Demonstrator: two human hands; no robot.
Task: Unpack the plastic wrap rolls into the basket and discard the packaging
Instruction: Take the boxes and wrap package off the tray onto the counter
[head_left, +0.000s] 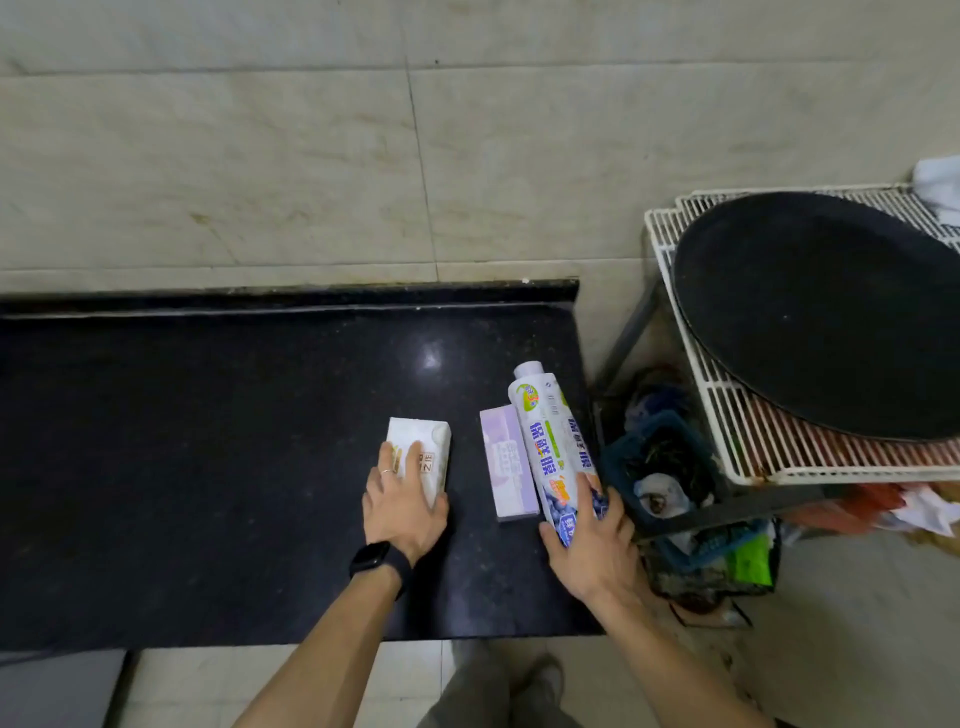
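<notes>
Right hand (589, 545): fingers wrapped round the pack (558, 457); should lift it clear of the worktop (208, 467).
Left hand (402, 506): fingers spread flat on the box (423, 457), left of the pack.

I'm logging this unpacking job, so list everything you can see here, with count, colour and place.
counter: one, black, below the tiled wall
white box: one, white, mid-counter, under the left hand
purple box: one, pale purple, flat, beside the wrapped roll pack
wrapped roll pack: one, white with blue print, at the counter's right edge
basket: one, dark, right of the counter, contents unclear
wire rack: one, white, far right
round tray: one, black, on the rack
left hand: resting on the white box, black watch at the wrist
right hand: grip on the pack's near end
</notes>
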